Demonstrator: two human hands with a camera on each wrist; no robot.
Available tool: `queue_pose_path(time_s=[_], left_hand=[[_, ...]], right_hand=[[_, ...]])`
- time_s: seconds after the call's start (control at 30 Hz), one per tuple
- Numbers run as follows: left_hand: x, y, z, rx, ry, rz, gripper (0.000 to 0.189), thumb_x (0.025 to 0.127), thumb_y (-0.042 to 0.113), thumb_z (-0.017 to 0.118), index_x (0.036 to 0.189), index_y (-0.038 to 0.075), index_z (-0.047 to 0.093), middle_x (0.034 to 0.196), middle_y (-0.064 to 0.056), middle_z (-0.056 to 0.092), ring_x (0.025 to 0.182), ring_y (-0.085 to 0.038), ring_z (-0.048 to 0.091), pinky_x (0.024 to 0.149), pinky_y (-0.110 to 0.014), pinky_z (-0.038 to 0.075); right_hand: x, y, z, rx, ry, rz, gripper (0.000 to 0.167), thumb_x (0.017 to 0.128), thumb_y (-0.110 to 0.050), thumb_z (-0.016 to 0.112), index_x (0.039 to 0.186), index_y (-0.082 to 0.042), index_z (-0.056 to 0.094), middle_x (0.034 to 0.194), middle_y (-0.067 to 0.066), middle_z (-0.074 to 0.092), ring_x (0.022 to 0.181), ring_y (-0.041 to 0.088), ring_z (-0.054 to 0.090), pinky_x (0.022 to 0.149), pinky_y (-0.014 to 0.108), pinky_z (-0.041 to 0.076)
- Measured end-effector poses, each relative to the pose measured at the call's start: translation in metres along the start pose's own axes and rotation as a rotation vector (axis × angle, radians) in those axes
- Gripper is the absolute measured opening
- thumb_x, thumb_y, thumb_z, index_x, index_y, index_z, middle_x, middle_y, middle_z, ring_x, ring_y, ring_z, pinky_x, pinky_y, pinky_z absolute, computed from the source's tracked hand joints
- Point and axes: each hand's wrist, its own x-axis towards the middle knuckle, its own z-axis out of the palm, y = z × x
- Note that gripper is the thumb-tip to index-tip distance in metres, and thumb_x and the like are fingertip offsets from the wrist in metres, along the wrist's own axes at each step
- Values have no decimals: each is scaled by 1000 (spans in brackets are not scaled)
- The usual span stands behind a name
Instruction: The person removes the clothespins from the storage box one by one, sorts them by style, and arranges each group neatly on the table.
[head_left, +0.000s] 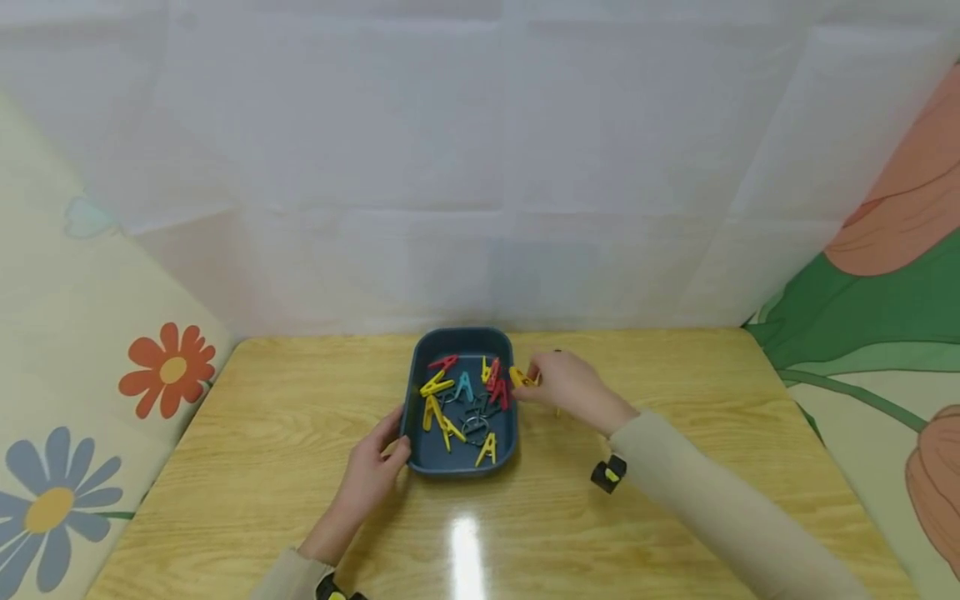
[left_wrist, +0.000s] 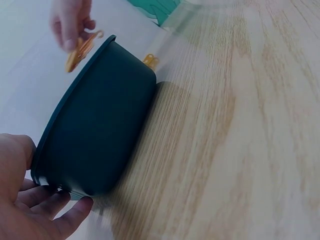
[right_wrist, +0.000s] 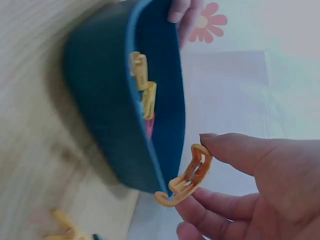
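Note:
A dark blue plastic bin (head_left: 461, 461) stands on the table with yellow, red, blue and dark clothespins inside. My left hand (head_left: 372, 467) grips its near left side, thumb at the rim and fingers against the outer wall (left_wrist: 95, 120). At the right rim, my right hand (head_left: 566, 387) pinches an orange-yellow clothespin (right_wrist: 192, 175) between thumb and fingers. The clothespin hangs close over the bin's edge. Inside, a yellow clothespin (head_left: 487, 450) lies near the front, a blue one (head_left: 464, 387) in the middle and a red one (head_left: 443, 362) toward the back.
Another yellow clothespin (right_wrist: 65, 227) lies on the table outside the bin, mostly hidden under my right hand in the head view. The wooden table (head_left: 300, 400) ends at a white cloth backdrop (head_left: 465, 167). Floral cloths hang at both sides.

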Motion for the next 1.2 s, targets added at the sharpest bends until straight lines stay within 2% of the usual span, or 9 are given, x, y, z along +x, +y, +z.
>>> queue_pose_path(time_s=[0.17,0.4,0.6,0.73,0.93,1.2], left_hand=[[1,-2,1,-2,1,7,52,103,1,55,154,-6,44,148,-28,55,132,-42,57,106,-58,49],[1,-3,-1,-7,-24,-18,54,105,3,53,156,-5,40,153,-27,51,136,-42,54,109,-58,47],[-1,-2,-1,2,-28,-34,54,105,4,53,157,-5,40,152,-27,51,136,-42,54,107,-58,48],[-1,-1,0,6,-22,-28,53,105,3,54,156,-5,41,151,-27,53,135,-42,55,106,-58,50],[-1,1,0,4,-20,-29,53,105,3,54,156,-5,41,151,-26,53,135,-42,55,106,-59,49],[-1,2,-1,8,-24,-36,53,105,3,54,157,-3,41,151,-26,53,135,-41,55,106,-59,49]], right_hand=[[-17,21,13,-58,59,-9,34,94,-37,78,99,-4,71,82,2,69,67,14,58,63,31,50],[-36,46,38,-35,100,38,32,91,-35,81,90,-5,70,76,1,66,64,14,55,58,30,48],[-48,63,62,-80,154,55,33,87,-34,84,81,-8,65,66,-2,55,58,13,48,52,29,40],[-54,69,72,-118,200,43,34,85,-34,86,78,-10,62,64,-4,51,58,14,45,53,30,38],[-58,72,80,-133,230,48,38,83,-41,86,79,-12,61,62,-5,49,58,15,45,56,33,37],[-61,75,81,-49,190,93,38,84,-42,85,88,-10,65,60,-4,49,55,15,44,53,31,34]])
